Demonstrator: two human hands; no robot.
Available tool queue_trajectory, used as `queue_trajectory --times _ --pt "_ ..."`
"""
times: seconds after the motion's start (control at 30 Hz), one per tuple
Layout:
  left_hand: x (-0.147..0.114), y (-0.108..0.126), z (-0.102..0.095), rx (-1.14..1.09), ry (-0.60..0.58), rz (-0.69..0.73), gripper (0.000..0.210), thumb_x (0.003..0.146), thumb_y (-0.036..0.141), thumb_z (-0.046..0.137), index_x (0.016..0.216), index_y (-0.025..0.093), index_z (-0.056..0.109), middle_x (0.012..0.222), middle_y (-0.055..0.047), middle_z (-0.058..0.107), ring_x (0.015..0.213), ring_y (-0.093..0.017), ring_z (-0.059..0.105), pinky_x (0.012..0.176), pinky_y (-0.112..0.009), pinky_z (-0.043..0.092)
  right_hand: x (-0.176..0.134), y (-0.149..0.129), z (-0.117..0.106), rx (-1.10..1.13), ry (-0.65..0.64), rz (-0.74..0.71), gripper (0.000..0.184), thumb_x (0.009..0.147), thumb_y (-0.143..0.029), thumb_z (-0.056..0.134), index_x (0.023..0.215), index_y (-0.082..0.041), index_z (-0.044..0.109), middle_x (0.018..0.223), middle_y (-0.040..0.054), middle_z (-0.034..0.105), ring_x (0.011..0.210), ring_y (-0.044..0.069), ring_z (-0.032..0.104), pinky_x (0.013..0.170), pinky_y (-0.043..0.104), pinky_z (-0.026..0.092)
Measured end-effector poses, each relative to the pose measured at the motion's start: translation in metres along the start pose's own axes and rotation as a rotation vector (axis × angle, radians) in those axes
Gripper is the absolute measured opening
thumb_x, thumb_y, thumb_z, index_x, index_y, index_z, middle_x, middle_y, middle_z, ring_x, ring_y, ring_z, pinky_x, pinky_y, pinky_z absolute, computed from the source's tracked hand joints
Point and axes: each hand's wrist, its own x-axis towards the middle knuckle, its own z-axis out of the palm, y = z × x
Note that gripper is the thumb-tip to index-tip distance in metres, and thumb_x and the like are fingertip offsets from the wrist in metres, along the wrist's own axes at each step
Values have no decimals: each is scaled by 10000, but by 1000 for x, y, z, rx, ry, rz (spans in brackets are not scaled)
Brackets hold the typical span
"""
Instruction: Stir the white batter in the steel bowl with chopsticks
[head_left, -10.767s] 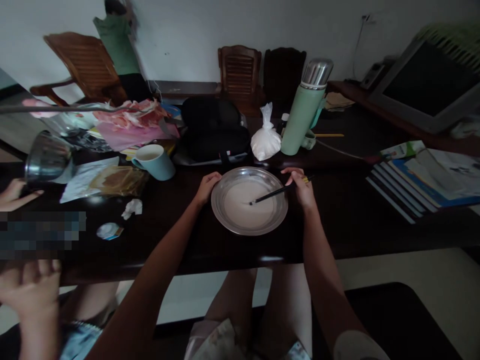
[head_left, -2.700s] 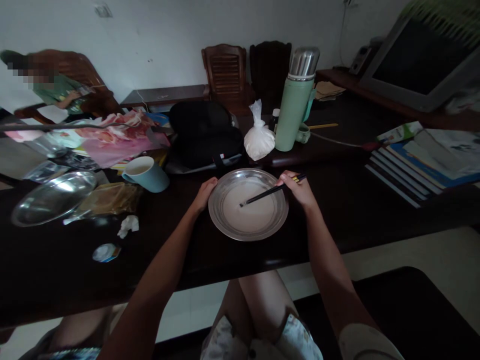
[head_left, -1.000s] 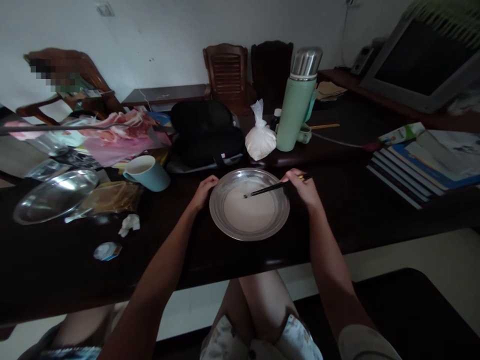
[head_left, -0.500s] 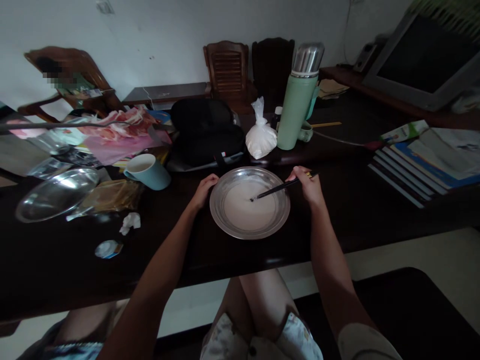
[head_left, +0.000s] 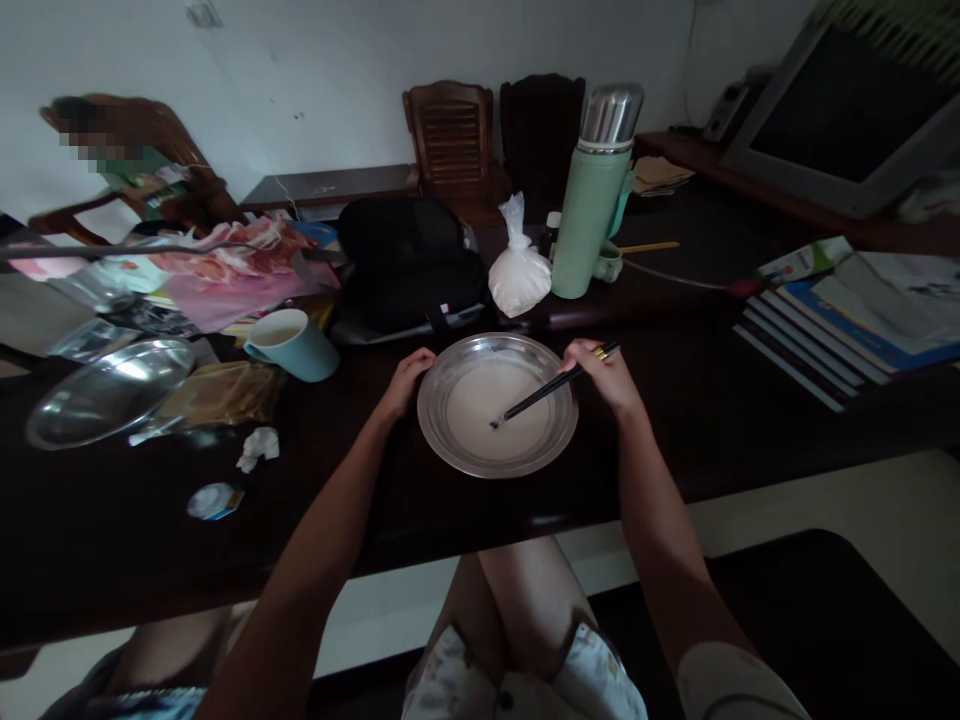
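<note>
Fingers [head_left: 426, 357] of left hand [head_left: 405, 383] hold one metal bowl [head_left: 433, 415], those of right hand [head_left: 606, 377] two black chopsticks [head_left: 540, 393].

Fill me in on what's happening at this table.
A person sits at a dark table with a metal bowl of pale liquid in front. Their left hand is at the bowl's rim; their right hand holds black chopsticks, tips down at the liquid. Beyond the bowl stand a knotted clear bag with white contents and a green thermos.
</note>
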Motion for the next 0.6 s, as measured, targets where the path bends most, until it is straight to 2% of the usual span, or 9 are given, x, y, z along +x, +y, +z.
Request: queue_trajectory --times 0.1,0.23,0.27,0.47,0.6 --pt "0 0 0 10 1 -6 222 708 401 597 676 189 540 627 30 463 597 -133 411 569 -263 337 1 -2 4 -51 -21 -5 487 751 -711 683 626 -240 694 664 17 722 682 201 668 716 340 518" --pt "-1 2 0 14 0 -1 212 710 388 596 667 186 545 628 28 469 601 -132 409 569 -261 337 2 1 -3 -25 169 -16 496 784 -698 658 584 -244 655 612 9 687 613 183 629 671 331 508" --pt "-1 2 0 10 0 -3 209 709 382 596 661 185 545 623 29 469 599 -132 407 568 -259 337 2 2 -4 -15 182 -17 510 792 -699 649 563 -243 644 589 8 671 595 181 618 661 331 504" --pt "0 2 0 -10 2 -7 199 714 362 604 657 180 550 627 26 489 601 -131 422 579 -255 350 1 -2 4 -39 -39 1 498 759 -709 678 602 -236 697 629 17 708 645 189 649 688 329 502" --pt "0 1 0 -14 8 -12 191 713 355 605 658 179 556 619 27 483 598 -130 417 575 -253 345 2 -1 3 -39 112 -9 481 775 -690 673 602 -242 678 624 13 696 624 182 626 657 321 489"
